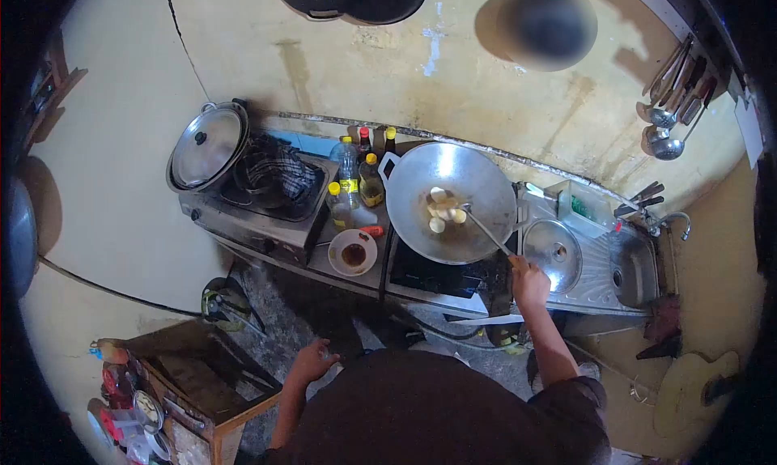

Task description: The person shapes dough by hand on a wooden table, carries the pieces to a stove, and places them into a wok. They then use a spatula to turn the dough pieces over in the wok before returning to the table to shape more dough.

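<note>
My right hand is wrapped round the wooden handle of a metal spatula. The spatula's far end reaches into a large metal wok on the stove top. Several pale, rounded pieces of food lie at the wok's bottom, with a little brown around them, touching the spatula's head. Low in front of my body, away from the counter, my left hand is curled; a small shiny bit shows at its fingers, too small to name. A white bowl with dark brown sauce stands left of the wok.
Several bottles with yellow or red caps crowd the wok's left side. Further left is a gas stove with a lidded pot. At right are a steel sink, a round lid and a plastic container.
</note>
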A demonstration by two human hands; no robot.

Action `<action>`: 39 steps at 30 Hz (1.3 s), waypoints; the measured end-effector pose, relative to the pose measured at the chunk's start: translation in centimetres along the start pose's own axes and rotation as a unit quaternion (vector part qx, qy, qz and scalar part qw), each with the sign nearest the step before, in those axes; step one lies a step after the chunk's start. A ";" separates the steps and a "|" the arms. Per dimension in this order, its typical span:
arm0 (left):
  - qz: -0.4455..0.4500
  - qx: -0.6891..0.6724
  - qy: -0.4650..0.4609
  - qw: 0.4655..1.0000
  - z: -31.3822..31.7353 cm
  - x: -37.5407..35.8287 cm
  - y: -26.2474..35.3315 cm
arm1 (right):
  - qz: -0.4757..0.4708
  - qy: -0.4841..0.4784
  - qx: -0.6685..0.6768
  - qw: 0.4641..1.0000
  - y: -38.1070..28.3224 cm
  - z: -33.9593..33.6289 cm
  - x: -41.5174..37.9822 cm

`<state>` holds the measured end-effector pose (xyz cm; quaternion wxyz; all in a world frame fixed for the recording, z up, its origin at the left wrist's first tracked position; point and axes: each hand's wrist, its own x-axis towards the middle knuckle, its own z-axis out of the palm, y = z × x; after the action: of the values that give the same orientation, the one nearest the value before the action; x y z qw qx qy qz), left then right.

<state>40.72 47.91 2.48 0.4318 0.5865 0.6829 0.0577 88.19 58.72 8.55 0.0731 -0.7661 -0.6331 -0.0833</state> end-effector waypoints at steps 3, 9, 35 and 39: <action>0.008 0.007 -0.004 1.000 -0.3 -0.2 -1.1 | 0.000 0.002 -0.026 1.000 0.4 -0.2 -2.2; 0.038 0.018 -0.034 0.999 -1.1 0.5 -1.6 | 0.045 -0.013 -0.058 0.997 0.0 -4.7 -4.8; 0.028 -0.003 -0.045 0.999 -3.5 -0.2 -2.8 | -0.004 0.112 -0.119 0.987 -1.0 -2.5 0.7; 0.025 0.018 -0.032 0.999 -2.9 0.6 -3.1 | 0.005 0.094 -0.135 0.986 -0.7 -2.2 1.9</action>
<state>36.46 48.74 2.14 0.4407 0.6130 0.6546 0.0375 87.82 60.21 11.12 0.0281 -0.7610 -0.6024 -0.2392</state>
